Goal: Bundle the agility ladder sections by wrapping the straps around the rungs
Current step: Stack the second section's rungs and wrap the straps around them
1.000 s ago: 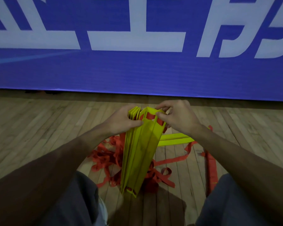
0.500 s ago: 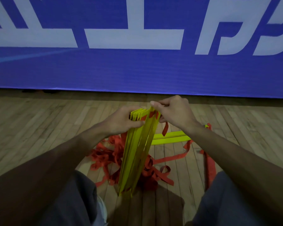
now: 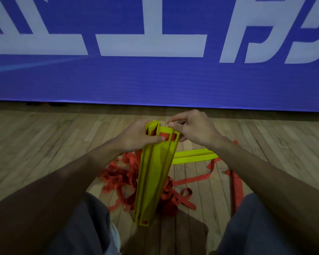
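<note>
Between my knees, the stack of yellow rungs stands on end on the wooden floor. My left hand is curled round its upper part, thumb across the front face, while my right hand pinches the top edge of the nearest rung. Red straps lie tangled around the base, and one loose rung lies flat behind. The risk, as I judge it: the fanned rungs could splay or tip if either grip eases, and the knotted webbing may snag once wrapping begins.
</note>
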